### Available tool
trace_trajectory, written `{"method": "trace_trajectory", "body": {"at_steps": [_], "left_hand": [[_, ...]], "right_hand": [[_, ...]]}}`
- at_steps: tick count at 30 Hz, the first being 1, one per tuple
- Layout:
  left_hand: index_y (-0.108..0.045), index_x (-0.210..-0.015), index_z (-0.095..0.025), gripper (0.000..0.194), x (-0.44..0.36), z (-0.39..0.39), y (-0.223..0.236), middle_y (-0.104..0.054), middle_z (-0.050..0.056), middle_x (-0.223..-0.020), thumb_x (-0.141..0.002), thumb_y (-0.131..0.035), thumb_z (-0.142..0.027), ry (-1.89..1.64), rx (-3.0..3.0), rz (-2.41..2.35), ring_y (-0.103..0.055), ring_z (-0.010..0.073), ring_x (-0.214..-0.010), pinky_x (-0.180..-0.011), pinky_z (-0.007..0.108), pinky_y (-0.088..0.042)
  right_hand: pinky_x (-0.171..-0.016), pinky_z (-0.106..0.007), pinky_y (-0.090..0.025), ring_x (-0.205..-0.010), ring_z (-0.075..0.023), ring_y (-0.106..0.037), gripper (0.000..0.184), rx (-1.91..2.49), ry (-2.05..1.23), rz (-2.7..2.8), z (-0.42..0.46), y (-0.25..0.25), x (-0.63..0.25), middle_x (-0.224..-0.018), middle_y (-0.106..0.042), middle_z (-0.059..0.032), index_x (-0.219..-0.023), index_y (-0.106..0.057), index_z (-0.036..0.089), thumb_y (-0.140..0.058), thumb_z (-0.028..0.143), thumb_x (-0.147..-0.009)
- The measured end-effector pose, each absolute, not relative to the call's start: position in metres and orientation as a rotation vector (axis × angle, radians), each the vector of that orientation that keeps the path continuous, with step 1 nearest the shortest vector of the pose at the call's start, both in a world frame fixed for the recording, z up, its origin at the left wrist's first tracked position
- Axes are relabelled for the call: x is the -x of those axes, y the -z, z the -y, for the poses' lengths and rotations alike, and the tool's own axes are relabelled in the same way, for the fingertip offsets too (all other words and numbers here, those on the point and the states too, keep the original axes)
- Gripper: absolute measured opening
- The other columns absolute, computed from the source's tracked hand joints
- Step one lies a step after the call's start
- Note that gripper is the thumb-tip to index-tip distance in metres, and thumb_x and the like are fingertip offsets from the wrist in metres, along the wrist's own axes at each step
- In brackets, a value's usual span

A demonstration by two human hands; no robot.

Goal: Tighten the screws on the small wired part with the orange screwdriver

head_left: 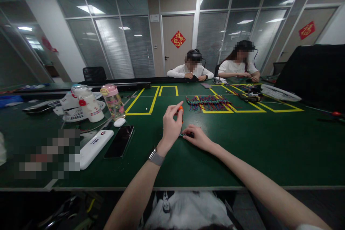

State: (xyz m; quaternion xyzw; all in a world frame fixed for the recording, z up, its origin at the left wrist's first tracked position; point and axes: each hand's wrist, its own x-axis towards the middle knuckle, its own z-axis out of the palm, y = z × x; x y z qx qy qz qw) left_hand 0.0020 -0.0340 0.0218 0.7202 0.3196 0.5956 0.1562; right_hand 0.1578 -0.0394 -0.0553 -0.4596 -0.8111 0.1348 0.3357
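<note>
My left hand (172, 124), with a watch on its wrist, is closed around an upright screwdriver (180, 109) with an orange handle. Its thin shaft points down at a small circuit board (181, 135) on the green table. From the right, my right hand (196, 136) presses its fingertips on the board's edge and pins it. Most of the board is covered by my fingers, and a dark part beneath the right hand cannot be made out. Beyond the hands lies a row of small boards with red and blue wires (210, 103).
Left of my hands are a black phone (119, 142), a white power bank (97, 150), a white oval case (119, 122), a pink-lidded bottle (113, 102) and a white bottle (90, 106). Yellow tape (138, 114) marks the table. Two people sit across it.
</note>
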Motion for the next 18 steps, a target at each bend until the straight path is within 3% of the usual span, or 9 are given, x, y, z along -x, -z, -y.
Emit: {"method": "trace_trajectory", "body": {"at_steps": [2, 7, 12, 18], "left_hand": [[-0.065, -0.112, -0.023, 0.026, -0.0020, 0.0330, -0.0212, -0.056, 0.005, -0.095, -0.088, -0.055, -0.023, -1.730, -2.035, -0.975, -0.057, 0.0133, -0.083, -0.076, 0.026, -0.050], [-0.059, -0.122, -0.024, 0.032, -0.0023, 0.0308, -0.0198, -0.057, 0.005, -0.105, -0.093, -0.045, -0.021, -1.679, -2.003, -0.869, -0.058, 0.0134, -0.092, -0.080, 0.026, -0.050], [-0.066, -0.111, -0.023, 0.025, -0.0026, 0.0310, -0.0200, -0.057, 0.005, -0.099, -0.087, -0.056, -0.023, -1.719, -1.993, -0.938, -0.059, 0.0134, -0.087, -0.077, 0.026, -0.051], [-0.062, -0.115, -0.021, 0.028, -0.0029, 0.0297, -0.0190, -0.061, 0.005, -0.104, -0.089, -0.053, -0.019, -1.681, -1.960, -0.844, -0.060, 0.0139, -0.093, -0.080, 0.026, -0.051]], "right_hand": [[-0.071, -0.029, -0.045, -0.076, -0.0168, -0.055, 0.010, 1.201, -0.347, 2.115, 0.0391, 0.0557, -0.1578, -0.080, -0.059, -0.0032, -0.089, -0.068, 0.017, -0.063, 0.018, -0.081], [-0.072, -0.030, -0.045, -0.077, -0.0170, -0.056, 0.010, 1.213, -0.345, 2.114, 0.0394, 0.0558, -0.1578, -0.081, -0.059, -0.0035, -0.090, -0.068, 0.017, -0.063, 0.018, -0.081], [-0.072, -0.029, -0.046, -0.077, -0.0168, -0.056, 0.011, 1.213, -0.351, 2.120, 0.0399, 0.0559, -0.1582, -0.081, -0.059, -0.0036, -0.090, -0.068, 0.017, -0.063, 0.018, -0.081], [-0.072, -0.029, -0.045, -0.077, -0.0170, -0.056, 0.011, 1.220, -0.340, 2.122, 0.0400, 0.0544, -0.1574, -0.080, -0.058, -0.0036, -0.091, -0.069, 0.016, -0.063, 0.017, -0.081]]}}
